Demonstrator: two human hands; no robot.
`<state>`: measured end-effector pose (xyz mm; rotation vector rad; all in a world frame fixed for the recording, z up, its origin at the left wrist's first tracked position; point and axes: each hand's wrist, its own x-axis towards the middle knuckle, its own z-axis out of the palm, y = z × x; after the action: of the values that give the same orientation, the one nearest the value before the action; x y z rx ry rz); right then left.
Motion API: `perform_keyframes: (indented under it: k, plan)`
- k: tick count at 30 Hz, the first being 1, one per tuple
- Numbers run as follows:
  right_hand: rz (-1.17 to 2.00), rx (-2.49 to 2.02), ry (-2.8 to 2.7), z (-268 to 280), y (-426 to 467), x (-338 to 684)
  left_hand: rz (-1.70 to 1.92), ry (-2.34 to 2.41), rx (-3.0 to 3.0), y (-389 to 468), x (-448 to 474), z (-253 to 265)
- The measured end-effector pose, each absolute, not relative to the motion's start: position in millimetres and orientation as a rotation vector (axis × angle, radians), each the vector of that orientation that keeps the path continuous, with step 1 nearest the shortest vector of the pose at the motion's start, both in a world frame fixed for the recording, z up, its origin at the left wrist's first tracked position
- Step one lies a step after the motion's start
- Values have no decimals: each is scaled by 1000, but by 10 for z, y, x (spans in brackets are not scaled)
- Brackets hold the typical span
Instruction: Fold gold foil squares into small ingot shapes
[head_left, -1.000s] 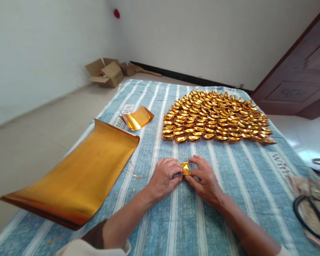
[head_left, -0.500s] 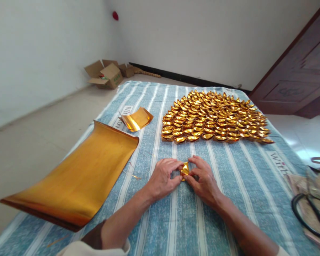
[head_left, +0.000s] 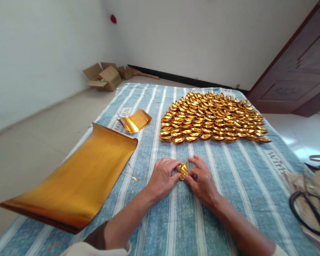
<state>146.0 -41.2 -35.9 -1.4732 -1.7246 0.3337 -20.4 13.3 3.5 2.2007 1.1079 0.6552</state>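
A small piece of gold foil paper (head_left: 184, 170) with creases in it lies between my two hands, close to the cloth. My left hand (head_left: 162, 176) pinches its left side with thumb and fingers. On its right side, the thumb and a finger of my right hand (head_left: 202, 176) press the paper, with the upper fingers reaching past its far edge. Beyond my hands, rows of folded gold paper ingots (head_left: 210, 117) stand packed together. A large gold foil sheet (head_left: 72, 174), curled at its ends, lies to the left. Behind it sits a smaller curved stack of gold paper (head_left: 137, 121).
A blue and white striped cloth (head_left: 152, 227) covers the table. Black-handled scissors (head_left: 309, 213) lie on a beige cloth at the right edge. Foil scraps (head_left: 134, 179) lie near my left forearm. Cardboard boxes (head_left: 106, 76) stand on the floor beyond; a dark red door (head_left: 290, 78) is right.
The view has shifted slightly. Both hands keep hold of the small gold paper, whose surface now shows more creases; my left fingers sit slightly further left.
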Motion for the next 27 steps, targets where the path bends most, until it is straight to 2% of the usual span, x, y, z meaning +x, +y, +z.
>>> perform_keyframes:
  k: [27]
  plan:
    - [204,-1549,-1846,-335,-425,1436,442,1234,2198,213,-151,103]
